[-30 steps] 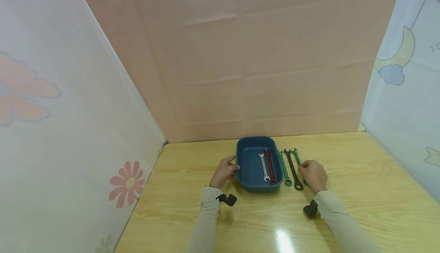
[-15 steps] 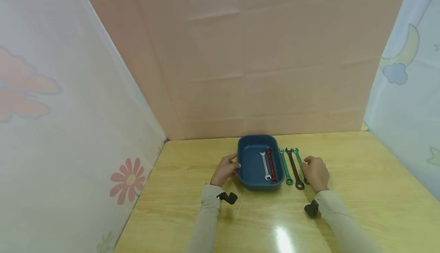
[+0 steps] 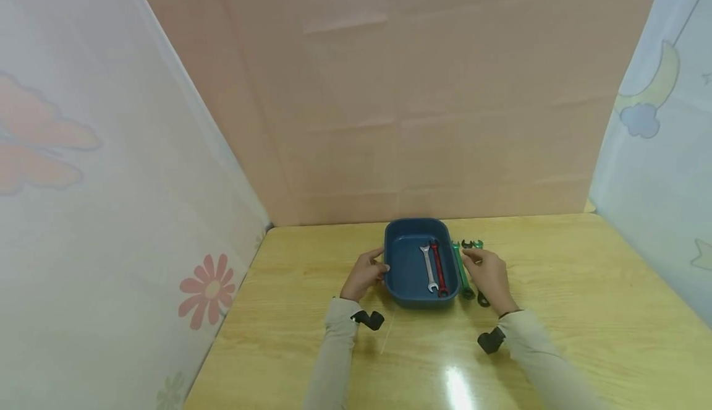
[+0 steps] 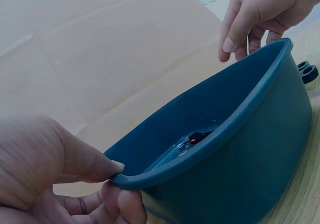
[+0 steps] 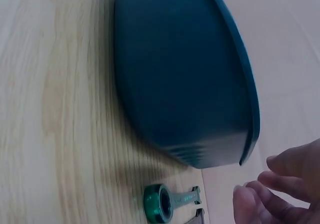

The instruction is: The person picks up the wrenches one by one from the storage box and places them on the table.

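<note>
My left hand point(image 3: 363, 277) pinches the left rim of a deep blue rectangular basin point(image 3: 405, 268); in the left wrist view the thumb lies over the rim, fingers beneath. Inside the basin lie a silver wrench point(image 3: 428, 269) and a red wrench point(image 3: 438, 269), side by side. To the right of the basin, a green wrench point(image 3: 463, 274) lies on the table. My right hand point(image 3: 491, 279) hovers over the wrenches there with loosely bent fingers, nothing between them. It partly covers a black wrench point(image 3: 483, 300) and a second green wrench point(image 3: 478, 244).
The wooden table point(image 3: 295, 274) carries the basin and wrenches. A peach cloth point(image 3: 345, 119) hangs behind its far edge, with patterned cloths at the left and right. Each wrist wears a small black camera point(image 3: 369, 320).
My right hand has left the outer green wrench and moved left over the black wrench, toward the basin. The left hand keeps its hold on the rim; the basin and wrenches stay put.
</note>
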The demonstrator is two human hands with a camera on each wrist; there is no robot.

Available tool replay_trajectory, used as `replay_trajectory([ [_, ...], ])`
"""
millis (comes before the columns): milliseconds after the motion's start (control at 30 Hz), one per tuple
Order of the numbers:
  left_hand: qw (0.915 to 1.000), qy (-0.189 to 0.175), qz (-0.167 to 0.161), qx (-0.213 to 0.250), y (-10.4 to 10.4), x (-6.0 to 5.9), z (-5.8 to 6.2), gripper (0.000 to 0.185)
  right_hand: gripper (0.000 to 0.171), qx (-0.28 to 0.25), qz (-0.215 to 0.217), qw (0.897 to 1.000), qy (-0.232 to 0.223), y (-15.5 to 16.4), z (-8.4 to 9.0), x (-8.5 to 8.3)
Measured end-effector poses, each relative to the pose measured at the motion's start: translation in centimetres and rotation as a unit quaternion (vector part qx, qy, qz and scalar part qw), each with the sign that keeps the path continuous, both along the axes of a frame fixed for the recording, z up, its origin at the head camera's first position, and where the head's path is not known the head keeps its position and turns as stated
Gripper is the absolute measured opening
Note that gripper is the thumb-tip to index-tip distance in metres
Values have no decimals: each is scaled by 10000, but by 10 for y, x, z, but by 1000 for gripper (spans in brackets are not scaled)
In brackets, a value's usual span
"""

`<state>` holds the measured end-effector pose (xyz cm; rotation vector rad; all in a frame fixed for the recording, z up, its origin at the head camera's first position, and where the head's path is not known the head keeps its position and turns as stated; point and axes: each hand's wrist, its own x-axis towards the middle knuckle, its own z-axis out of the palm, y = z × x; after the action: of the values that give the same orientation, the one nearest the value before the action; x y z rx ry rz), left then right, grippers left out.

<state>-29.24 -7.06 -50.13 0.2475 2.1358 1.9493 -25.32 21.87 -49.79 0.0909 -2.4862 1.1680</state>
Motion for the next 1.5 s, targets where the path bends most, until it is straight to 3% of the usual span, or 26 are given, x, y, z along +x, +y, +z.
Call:
replay_trajectory([
  [133,10000,23,-3,-50,0,1,0,62,28,-188,47,9998,-59,-4,-4,-2],
  [300,10000,22,-3,-11,1,0,-1,62,26,-31,-144,9999,-85,-8,-7,-5],
  [967,10000,29,-11,37,5,-3,-2,62,27,27,-170,9996,-229,-15,-5,-5],
  [1233,10000,25,52,-29,7,-4,-1,62,42,-592,269,9940,-878,-12,-6,-1],
  [1500,9998,136,58,-138,11,-8,5,62,44,-692,244,9937,-853,-13,0,0],
])
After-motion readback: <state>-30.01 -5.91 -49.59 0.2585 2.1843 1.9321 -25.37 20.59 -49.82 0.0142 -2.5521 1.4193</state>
